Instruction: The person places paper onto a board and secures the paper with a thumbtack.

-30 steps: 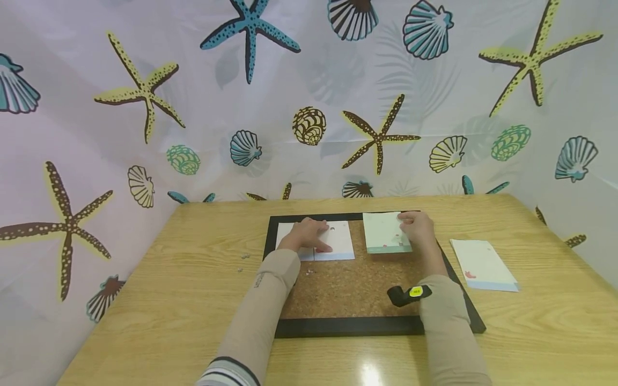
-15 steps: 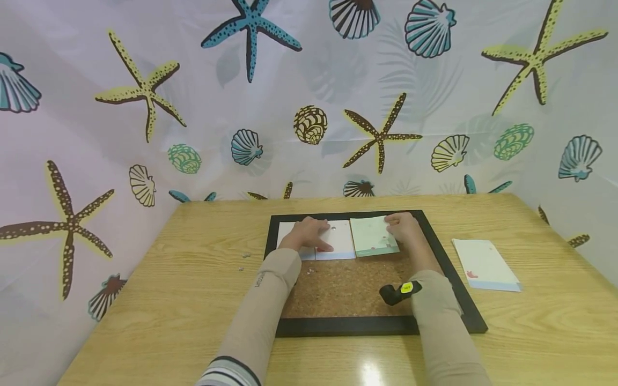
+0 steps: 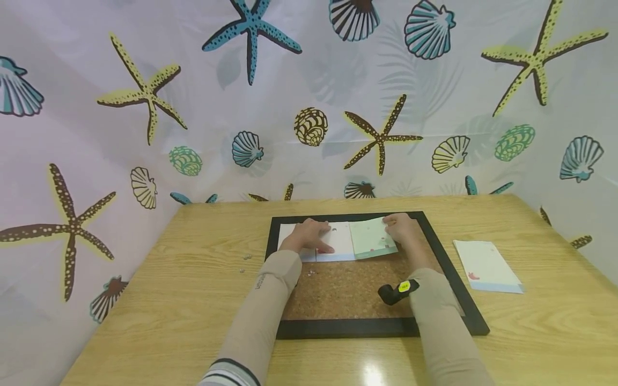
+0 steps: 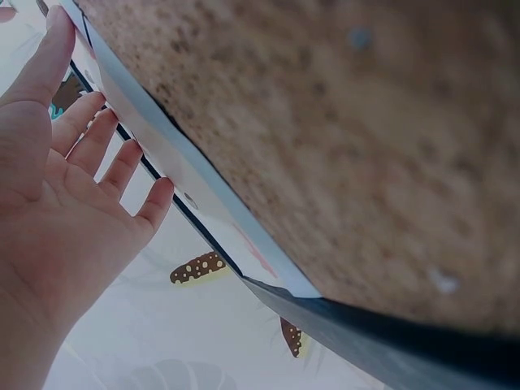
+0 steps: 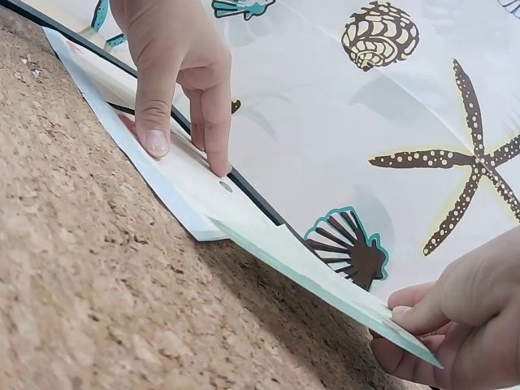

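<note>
My right hand (image 3: 402, 228) pinches the right edge of a pale green note sheet (image 3: 369, 238) between thumb and fingers. That edge is lifted off the corkboard (image 3: 347, 292), while the sheet's left edge lies against a white note sheet (image 5: 191, 191), slightly overlapping it in the right wrist view. My left hand (image 3: 309, 235) rests on two white sheets side by side along the board's upper edge, its fingers spread and touching the paper. A small round pin head (image 5: 226, 186) shows on the white sheet. Part of the leftmost sheet is hidden under the left hand.
The corkboard has a black frame (image 3: 347, 327). Right of it lies a stack of white sheets (image 3: 485, 265) with a blue bottom band. Small shiny pieces (image 3: 247, 256) lie on the table to the left. Similar bits (image 3: 311, 272) sit on the cork. A patterned curtain (image 3: 309, 107) stands behind.
My right hand has brought the green sheet leftward until its left edge meets the white sheet. The left hand has stayed in place on the white sheets.
</note>
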`<control>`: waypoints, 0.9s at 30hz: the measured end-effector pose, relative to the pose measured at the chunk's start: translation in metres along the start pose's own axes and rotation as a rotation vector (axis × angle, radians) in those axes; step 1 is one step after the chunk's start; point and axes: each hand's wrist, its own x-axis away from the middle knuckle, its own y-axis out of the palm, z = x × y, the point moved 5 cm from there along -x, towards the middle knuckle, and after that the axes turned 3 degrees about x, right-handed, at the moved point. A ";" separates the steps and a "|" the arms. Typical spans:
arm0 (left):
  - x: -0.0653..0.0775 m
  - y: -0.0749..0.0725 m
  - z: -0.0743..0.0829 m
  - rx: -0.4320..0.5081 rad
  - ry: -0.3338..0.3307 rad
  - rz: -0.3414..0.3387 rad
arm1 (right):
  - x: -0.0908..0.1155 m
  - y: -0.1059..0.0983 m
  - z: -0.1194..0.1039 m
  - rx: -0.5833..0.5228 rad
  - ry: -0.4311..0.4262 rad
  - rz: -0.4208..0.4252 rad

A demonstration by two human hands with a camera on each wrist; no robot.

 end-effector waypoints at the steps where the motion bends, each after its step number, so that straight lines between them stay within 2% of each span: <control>1: 0.000 0.000 0.000 -0.002 -0.002 0.000 | -0.001 0.000 0.000 0.002 0.003 0.000; 8: 0.000 0.001 0.000 -0.019 -0.005 0.004 | -0.002 0.000 -0.002 0.062 -0.018 0.020; 21: 0.003 -0.001 0.003 -0.016 -0.009 0.005 | -0.007 0.001 0.001 0.090 -0.003 0.026; 27: 0.002 -0.001 0.002 -0.026 -0.005 -0.002 | -0.005 0.001 -0.003 0.190 -0.026 0.019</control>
